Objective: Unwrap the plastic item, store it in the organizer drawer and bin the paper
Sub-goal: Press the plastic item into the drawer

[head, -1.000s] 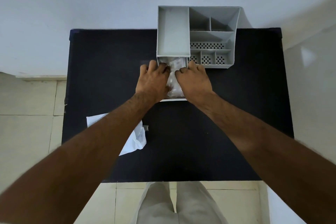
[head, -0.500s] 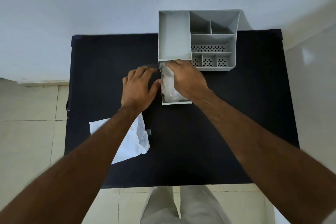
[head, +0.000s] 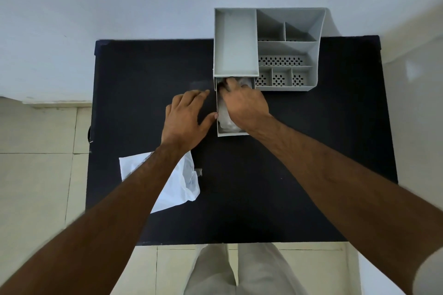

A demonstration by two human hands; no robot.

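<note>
A grey organizer stands at the table's far edge, with its drawer pulled out toward me. The clear crinkled plastic item lies inside the drawer. My right hand rests on top of it, fingers curled down into the drawer's far end, hiding most of the item. My left hand lies flat on the table just left of the drawer, fingers apart, thumb touching the drawer's side. The white wrapping paper lies crumpled at the near left, partly under my left forearm.
The black table stands against a white wall. A small clear scrap sits beside the paper. Tiled floor and my trouser legs show below the near edge.
My left hand has left the drawer and moved to the table on its left. My right hand has pushed deeper toward the drawer's far end.
</note>
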